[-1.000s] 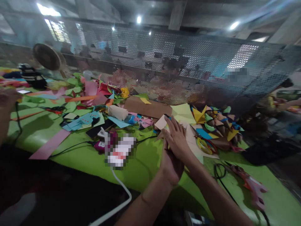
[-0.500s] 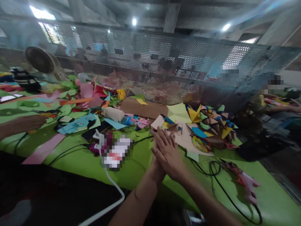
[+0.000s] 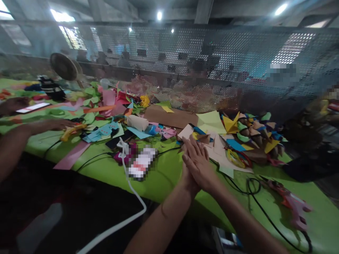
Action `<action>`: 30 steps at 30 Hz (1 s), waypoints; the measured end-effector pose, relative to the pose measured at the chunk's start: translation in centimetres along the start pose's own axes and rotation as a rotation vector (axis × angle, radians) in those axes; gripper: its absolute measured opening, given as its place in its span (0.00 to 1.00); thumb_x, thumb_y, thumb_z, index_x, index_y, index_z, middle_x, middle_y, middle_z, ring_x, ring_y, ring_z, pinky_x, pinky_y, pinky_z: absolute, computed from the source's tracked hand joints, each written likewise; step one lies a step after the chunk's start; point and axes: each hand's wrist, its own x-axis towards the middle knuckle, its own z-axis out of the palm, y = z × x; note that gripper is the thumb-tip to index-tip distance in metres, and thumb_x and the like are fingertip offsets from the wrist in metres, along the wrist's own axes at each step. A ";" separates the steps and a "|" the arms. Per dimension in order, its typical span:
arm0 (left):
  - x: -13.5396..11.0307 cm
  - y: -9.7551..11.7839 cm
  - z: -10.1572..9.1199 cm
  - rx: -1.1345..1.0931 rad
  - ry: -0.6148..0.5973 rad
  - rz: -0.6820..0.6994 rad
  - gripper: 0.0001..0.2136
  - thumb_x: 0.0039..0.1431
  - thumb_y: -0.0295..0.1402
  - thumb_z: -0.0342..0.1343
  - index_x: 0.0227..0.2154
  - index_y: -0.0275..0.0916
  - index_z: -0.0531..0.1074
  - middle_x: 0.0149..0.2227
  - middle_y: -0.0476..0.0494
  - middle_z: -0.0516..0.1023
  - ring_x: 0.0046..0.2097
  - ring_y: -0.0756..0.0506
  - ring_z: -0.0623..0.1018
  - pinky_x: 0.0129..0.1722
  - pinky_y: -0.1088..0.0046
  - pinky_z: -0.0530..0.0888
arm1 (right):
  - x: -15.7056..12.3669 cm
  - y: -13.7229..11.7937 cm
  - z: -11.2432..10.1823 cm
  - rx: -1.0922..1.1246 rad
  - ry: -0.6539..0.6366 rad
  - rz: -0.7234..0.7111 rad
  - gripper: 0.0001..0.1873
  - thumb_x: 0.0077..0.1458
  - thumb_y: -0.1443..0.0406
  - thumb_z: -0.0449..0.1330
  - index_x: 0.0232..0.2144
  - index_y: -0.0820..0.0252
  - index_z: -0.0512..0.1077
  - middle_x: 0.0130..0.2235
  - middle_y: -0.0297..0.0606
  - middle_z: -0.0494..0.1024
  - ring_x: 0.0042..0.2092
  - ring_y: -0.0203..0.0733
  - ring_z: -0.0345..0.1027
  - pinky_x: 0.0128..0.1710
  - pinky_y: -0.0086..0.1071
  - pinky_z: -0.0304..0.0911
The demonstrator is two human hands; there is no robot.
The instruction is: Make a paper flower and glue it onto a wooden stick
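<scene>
My right hand [image 3: 200, 164] and my left hand [image 3: 188, 180] are pressed palm to palm above the green table [image 3: 164, 178], fingers stretched out and pointing away from me. The right hand lies on top and covers most of the left. Whether anything lies between the palms is hidden. Just beyond the fingertips are loose beige and brown paper pieces [image 3: 217, 148]. Scissors with yellow and red handles [image 3: 238, 158] lie to the right of them.
Coloured paper scraps [image 3: 106, 102], a brown card sheet [image 3: 169, 116] and several paper cones [image 3: 254, 130] cover the far table. A pink glue gun [image 3: 293, 206] with black cord lies right. Another person's arm [image 3: 16, 141] reaches in at left near a yellow glue gun [image 3: 70, 130]. A perforated metal screen [image 3: 212, 70] stands behind.
My joined hands have stayed pressed together, sliding slightly against each other. The other person's arm at left has reached further onto the table. The view has shifted a little.
</scene>
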 end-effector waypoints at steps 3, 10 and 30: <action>-0.4 -0.2 -0.9 -0.132 -0.187 -0.104 0.24 0.68 0.44 0.37 0.61 0.47 0.66 0.64 0.45 0.67 0.66 0.43 0.66 0.64 0.59 0.65 | 2.4 1.4 -1.0 -0.072 0.122 0.119 0.33 0.67 0.47 0.41 0.69 0.51 0.52 0.73 0.42 0.45 0.72 0.54 0.35 0.67 0.60 0.30; 0.5 0.4 -2.9 -0.342 -0.245 -0.268 0.24 0.68 0.49 0.41 0.53 0.42 0.73 0.56 0.40 0.76 0.58 0.44 0.75 0.59 0.67 0.69 | 3.6 4.0 -4.6 0.163 0.327 -0.042 0.29 0.67 0.50 0.45 0.64 0.54 0.62 0.68 0.45 0.59 0.68 0.50 0.51 0.66 0.51 0.48; 3.0 1.0 -1.7 -0.236 -0.181 -0.182 0.21 0.67 0.47 0.46 0.39 0.37 0.77 0.46 0.37 0.81 0.54 0.41 0.78 0.58 0.63 0.72 | -0.7 4.6 -3.3 0.293 0.244 -0.132 0.09 0.58 0.66 0.62 0.39 0.50 0.81 0.54 0.38 0.78 0.59 0.53 0.66 0.59 0.53 0.59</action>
